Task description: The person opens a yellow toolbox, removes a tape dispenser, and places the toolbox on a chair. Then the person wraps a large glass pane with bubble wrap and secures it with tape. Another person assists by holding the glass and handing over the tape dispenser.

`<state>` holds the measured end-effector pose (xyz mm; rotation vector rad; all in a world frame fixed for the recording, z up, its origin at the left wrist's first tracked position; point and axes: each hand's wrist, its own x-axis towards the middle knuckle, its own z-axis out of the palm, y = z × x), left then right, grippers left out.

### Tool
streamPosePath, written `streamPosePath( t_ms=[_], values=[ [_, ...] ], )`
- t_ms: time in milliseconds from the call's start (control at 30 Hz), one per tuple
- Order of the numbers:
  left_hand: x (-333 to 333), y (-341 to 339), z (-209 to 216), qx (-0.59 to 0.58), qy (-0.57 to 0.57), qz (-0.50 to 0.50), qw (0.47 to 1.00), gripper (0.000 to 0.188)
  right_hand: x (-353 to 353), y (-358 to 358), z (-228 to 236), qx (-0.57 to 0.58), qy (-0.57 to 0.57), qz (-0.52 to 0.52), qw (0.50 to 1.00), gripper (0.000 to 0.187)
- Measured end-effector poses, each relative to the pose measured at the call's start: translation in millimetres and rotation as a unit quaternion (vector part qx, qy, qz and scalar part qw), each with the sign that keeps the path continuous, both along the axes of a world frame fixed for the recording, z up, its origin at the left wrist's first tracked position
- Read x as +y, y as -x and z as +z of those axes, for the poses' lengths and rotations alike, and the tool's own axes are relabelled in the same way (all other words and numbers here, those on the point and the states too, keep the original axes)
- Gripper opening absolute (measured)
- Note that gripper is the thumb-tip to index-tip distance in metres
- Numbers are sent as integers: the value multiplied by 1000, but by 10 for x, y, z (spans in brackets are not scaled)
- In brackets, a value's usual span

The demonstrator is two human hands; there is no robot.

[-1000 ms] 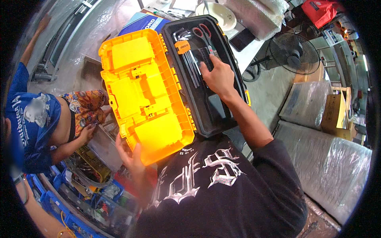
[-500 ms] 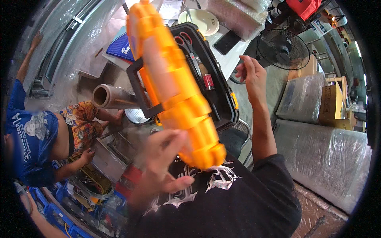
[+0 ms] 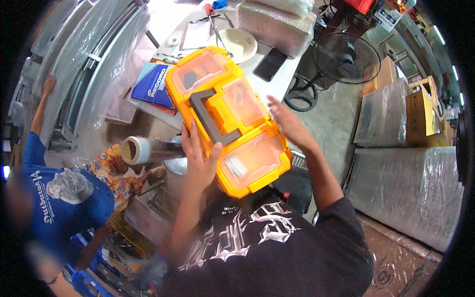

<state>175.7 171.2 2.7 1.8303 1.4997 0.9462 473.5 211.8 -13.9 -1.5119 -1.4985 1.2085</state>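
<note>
We spread our left hand (image 3: pixel 200 158) on the angular plastic toolbox (image 3: pixel 230 124) overlapping the table (image 3: pixel 277 87) edge; our right hand (image 3: pixel 291 126), blurred, fingers extended, stands alongside.

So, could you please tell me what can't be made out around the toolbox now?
- Toolbox interior: hidden beneath its yellow lid in the head view.
- Right-hand grip: blurred in the head view, so its contact with the toolbox is unclear.
- White item in a lid compartment: veiled by the clear cover in the head view, so its kind is uncertain.
- Red item: cut off by the head view's top edge.
</note>
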Motion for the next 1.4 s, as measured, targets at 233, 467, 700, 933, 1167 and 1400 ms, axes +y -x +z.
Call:
streamPosePath(
  t_ms=[233,467,700,933,1167,1400],
  values=[
    [56,-54,-134,6,16,4,1000,97,11,118,-244,116,71,42,990,80],
    [83,-67,-177,24,10,21,999,96,-261,-149,57,-59,232,-35,970,78],
    [100,-117,-218,19,-41,7,999,86,-683,-38,497,-98,-15,-12,995,62],
    [110,-104,-250,-25,-9,-5,1000,86,-871,-162,320,17,42,-37,998,58],
    [98,-175,-291,-160,-33,-34,986,67,-900,-90,-13,113,76,-75,988,56],
    [103,-216,-241,-111,-32,-17,993,55,-830,-155,-145,110,102,-55,987,60]
  ],
)
